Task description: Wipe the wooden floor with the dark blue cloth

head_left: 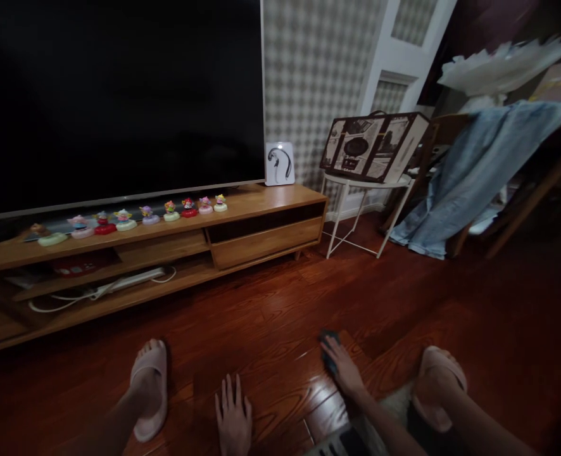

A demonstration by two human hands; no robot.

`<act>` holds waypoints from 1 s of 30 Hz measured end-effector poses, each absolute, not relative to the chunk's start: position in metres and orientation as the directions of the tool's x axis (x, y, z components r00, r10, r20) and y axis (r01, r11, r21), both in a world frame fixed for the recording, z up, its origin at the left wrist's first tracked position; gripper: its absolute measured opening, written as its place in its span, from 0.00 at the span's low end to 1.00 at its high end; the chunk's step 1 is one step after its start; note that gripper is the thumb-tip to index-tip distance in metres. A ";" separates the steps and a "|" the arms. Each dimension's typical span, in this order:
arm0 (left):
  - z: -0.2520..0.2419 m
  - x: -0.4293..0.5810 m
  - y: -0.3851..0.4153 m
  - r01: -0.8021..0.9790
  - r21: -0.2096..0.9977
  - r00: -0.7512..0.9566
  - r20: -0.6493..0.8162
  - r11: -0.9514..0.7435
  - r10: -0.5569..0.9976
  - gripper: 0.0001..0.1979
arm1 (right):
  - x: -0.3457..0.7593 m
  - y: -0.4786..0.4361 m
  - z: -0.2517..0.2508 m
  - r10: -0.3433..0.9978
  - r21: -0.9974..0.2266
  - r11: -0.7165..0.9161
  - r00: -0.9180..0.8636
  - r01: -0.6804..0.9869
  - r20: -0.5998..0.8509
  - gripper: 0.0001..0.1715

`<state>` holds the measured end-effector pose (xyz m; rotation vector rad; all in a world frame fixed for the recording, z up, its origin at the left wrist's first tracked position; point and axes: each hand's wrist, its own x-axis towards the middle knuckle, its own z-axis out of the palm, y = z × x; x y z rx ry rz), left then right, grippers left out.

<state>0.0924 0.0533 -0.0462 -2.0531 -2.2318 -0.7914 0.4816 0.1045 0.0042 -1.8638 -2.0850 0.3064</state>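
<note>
I sit on a dark red wooden floor [280,304] with both feet in pink slippers stretched forward. My left hand [233,417] lies flat on the floor between my legs, fingers spread, holding nothing. My right hand [343,369] reaches forward and rests on a small dark object [330,345] on the floor; its fingers lie over the object, whose shape I cannot make out clearly.
A long wooden TV stand [261,237] with a large dark screen [119,95] stands ahead, with several small figurines [166,212] along its top. A white side table [366,183] carries a printed box; a chair draped with blue cloth [480,164] stands at right.
</note>
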 end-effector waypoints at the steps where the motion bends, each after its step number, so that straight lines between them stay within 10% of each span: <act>1: -0.045 0.093 0.053 0.936 0.352 -0.147 0.344 0.018 0.927 0.38 | 0.506 0.103 0.001 0.989 -0.355 0.001 0.052 0.935 0.141 0.39; 8: -0.033 0.098 0.050 0.958 0.286 -0.141 0.418 0.017 0.897 0.32 | 0.494 0.083 -0.021 0.766 -0.358 -0.499 0.595 0.789 0.242 0.42; 20: -0.029 0.099 0.049 0.982 0.186 -0.085 0.568 -0.026 0.819 0.33 | 0.249 0.031 -0.055 0.972 -0.301 0.236 -0.223 0.924 0.076 0.40; 30: -0.032 0.099 0.053 0.982 0.186 -0.086 0.591 -0.032 0.802 0.33 | 0.362 0.110 -0.003 0.994 -0.290 -0.079 0.099 0.954 0.054 0.36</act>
